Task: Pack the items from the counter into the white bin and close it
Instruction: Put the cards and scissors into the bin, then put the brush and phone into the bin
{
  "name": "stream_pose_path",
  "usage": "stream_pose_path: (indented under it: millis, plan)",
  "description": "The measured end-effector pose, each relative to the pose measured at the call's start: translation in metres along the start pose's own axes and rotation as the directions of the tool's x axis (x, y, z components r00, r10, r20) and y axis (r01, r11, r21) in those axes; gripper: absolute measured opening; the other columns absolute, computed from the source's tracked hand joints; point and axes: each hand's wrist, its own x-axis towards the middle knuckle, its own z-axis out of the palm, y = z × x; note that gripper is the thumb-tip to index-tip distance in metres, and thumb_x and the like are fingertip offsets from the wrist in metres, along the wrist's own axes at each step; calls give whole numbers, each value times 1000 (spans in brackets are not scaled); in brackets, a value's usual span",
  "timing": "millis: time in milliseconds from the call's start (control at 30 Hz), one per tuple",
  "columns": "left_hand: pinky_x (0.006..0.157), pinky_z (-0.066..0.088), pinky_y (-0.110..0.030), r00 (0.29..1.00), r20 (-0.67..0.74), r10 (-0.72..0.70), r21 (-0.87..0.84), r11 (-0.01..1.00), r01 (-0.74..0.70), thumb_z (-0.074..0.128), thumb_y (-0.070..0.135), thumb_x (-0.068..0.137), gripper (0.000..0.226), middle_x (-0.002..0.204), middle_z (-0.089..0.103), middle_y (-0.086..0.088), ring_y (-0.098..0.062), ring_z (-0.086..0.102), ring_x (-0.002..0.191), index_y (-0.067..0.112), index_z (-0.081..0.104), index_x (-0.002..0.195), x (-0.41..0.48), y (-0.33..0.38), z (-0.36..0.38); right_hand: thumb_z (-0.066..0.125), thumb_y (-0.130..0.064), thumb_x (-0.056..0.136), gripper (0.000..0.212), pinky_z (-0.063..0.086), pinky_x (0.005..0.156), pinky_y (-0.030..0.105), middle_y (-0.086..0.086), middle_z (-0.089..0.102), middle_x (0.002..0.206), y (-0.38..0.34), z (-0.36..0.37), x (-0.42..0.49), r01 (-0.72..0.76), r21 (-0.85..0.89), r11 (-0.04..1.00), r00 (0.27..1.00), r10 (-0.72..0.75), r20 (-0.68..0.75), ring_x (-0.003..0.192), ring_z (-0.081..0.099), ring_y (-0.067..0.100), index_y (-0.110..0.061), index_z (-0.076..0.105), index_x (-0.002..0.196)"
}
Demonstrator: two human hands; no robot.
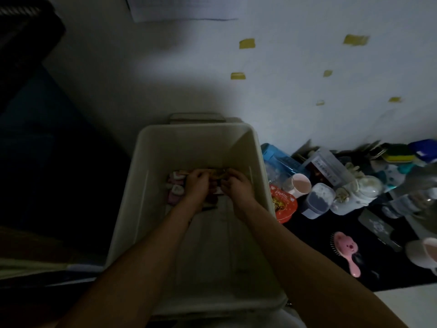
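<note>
hands: left hand (197,184) and right hand (237,187), fingers curled on small packets (176,189) in the white bin (142,176).
tabletop (319,268): dark, cluttered, right of fingers.
wall (283,91): pale, taped, beyond fingers.

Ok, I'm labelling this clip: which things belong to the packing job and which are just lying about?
Job: white plastic bin; small packets inside it; left hand; right hand; red heart-shaped tin; pink bear-faced hairbrush; clear lidded jar of dark powder.
Lying about: yellow tape pieces on the wall; white paper sheet.
</note>
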Motion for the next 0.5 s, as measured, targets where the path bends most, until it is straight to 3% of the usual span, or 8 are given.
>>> stream_pose_path:
  millis: [67,167,300,400,500]
  plan:
    - [68,55,-39,999,25,35,-26,999,-34,42,7,99,19,87,66,-15,-26,63,72,8,60,106,-10,8,3,36,-3,99,40,57,74,26,5,64,102,-8,-6,-8,2,56,998,1000,-4,31,91,65,16,-13,49,135]
    - [64,53,-35,994,50,97,-56,994,-94,41,6,99,19,86,65,-14,-25,63,71,11,59,100,-24,19,7,37,-3,98,41,56,90,34,10,64,114,-23,-15,-18,32,74,997,996,-38,83,107,64,24,-12,48,136]
    - [66,55,-36,989,65,130,-100,987,-123,43,7,100,19,85,66,-11,-22,65,72,12,61,98,-42,31,15,41,-5,97,40,54,94,33,8,58,128,-44,-33,-27,102,86,991,988,-111,108,111,62,20,-16,50,135]
    - [77,56,-43,979,100,178,-127,978,-164,42,6,100,19,89,66,-14,-24,65,76,10,61,99,-57,39,28,41,-2,97,40,54,97,37,7,59,128,-58,-53,-32,98,215,972,983,-128,133,113,63,20,-13,50,134]
    - [68,57,-37,968,126,219,-128,971,-203,42,7,100,19,88,66,-11,-23,64,74,9,61,103,-72,49,46,40,3,96,37,55,95,39,12,62,123,-71,-76,-39,121,315,941,982,-159,99,110,66,24,-8,53,129]
